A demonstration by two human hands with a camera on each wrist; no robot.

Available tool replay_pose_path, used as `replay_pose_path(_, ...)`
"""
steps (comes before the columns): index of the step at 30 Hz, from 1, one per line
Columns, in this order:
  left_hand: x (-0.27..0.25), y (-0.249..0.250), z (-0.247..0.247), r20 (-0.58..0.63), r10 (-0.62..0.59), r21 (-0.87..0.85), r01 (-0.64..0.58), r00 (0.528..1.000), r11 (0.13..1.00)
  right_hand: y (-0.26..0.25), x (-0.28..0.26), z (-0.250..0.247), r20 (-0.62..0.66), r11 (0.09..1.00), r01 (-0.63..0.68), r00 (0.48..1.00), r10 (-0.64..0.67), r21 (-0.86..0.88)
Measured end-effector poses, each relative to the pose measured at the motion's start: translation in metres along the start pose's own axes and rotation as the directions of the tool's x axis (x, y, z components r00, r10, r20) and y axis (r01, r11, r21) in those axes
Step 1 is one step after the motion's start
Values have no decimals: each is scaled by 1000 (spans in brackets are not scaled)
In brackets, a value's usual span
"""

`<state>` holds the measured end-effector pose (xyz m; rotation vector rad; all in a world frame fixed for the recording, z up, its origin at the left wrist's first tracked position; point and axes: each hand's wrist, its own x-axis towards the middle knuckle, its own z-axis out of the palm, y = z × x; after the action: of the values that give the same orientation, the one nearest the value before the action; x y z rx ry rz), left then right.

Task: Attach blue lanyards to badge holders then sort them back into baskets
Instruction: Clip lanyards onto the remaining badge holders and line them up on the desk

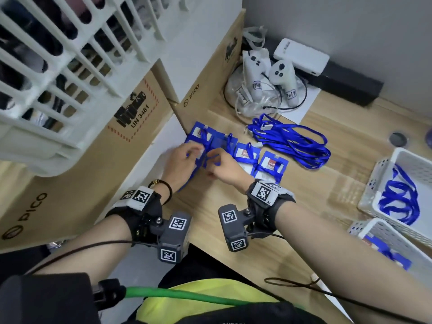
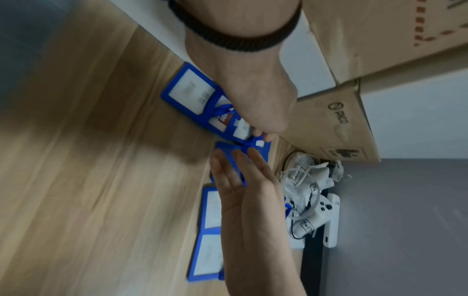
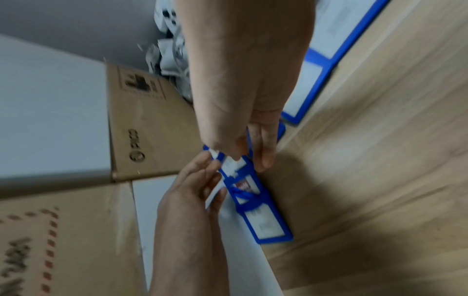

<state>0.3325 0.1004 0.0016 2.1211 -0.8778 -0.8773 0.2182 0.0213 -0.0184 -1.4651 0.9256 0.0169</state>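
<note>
Mid-task. Left hand (image 1: 181, 160) pinching badge holder (image 3: 255, 202) top, frame centre; right hand (image 1: 224, 168) pinching lanyard (image 1: 211, 160) there. Three holders (image 1: 271, 166) strapped alongside on surface (image 1: 233, 253). Loose lanyards (image 1: 292, 143) upper right, baskets (image 1: 397, 183) right: sorting pending.

The light is soft and even, without glare. In the head view the edges bend strongly; the basket (image 1: 58, 66) in the upper left is stretched and soft. Both wrist views are blurred, most on the hands and boxes. Wide dark shadows lie on the table (image 2: 88, 140) at left centre there.
</note>
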Motion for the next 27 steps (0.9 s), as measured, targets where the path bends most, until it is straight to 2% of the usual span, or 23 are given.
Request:
replay_pose_path(2, 1, 11, 10, 74, 2, 1, -2, 997, 1000, 3, -12, -17, -47, 999, 21, 999, -23, -42)
replay_pose_path(6, 1, 42, 43, 230, 52, -4, -53, 972, 999, 15, -48, -56, -114, 993, 2, 993, 11, 116)
replay_pose_path(9, -10, 74, 80, 353, 75, 21, -88, 933, 996, 34, -85, -89, -206, 984, 45, 978, -8, 175)
replay_pose_path(10, -19, 87, 99, 415, 92, 30, -114, 905, 993, 47, -104, -102, -262, 980, 52, 965, 0, 190)
replay_pose_path(12, -24, 100, 117, 463, 119, 27, -148, 878, 989, 59, -123, -113, -302, 977, 54, 953, 11, 208)
replay_pose_path(15, -48, 128, 167, 580, 165, 42, -231, 798, 972, 91, -175, -134, -417, 960, 79, 908, 42, 268)
replay_pose_path(19, -89, 160, 227, 750, 231, 15, -365, 620, 931, 136, -245, -148, -527, 933, 76, 840, 131, 353)
replay_pose_path(21, -108, 169, 254, 803, 232, -3, -385, 549, 923, 157, -271, -149, -557, 919, 47, 807, 197, 392)
replay_pose_path(24, -140, 177, 285, 862, 197, -2, -386, 466, 922, 188, -300, -150, -655, 872, -9, 657, 374, 489)
replay_pose_path(25, -146, 177, 292, 877, 172, 19, -390, 448, 920, 194, -306, -149, -669, 865, -19, 625, 401, 501)
replay_pose_path(27, -154, 174, 304, 904, 101, 67, -372, 415, 926, 208, -316, -147, -656, 854, -63, 612, 441, 516)
